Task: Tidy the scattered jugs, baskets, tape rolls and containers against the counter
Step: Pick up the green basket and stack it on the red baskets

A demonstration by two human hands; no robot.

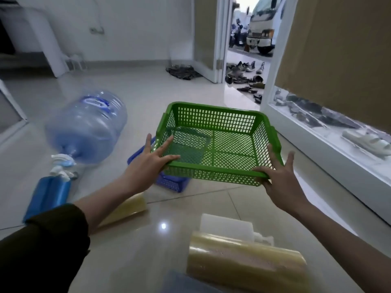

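Observation:
A green mesh basket is held up over the tiled floor. My left hand grips its near left corner, thumb on the rim and fingers spread along the side. My right hand grips the near right corner the same way. Beneath it on the floor lies a blue basket, partly hidden. A large blue water jug lies on its side at left, with blue bottles capped in white beside it. Yellowish tape rolls and a white container lie near me.
A white counter stands at the back left. An open doorway ahead shows several shoes and a truck outside. A dark mat lies by the door. A low white ledge with sandals runs along the right.

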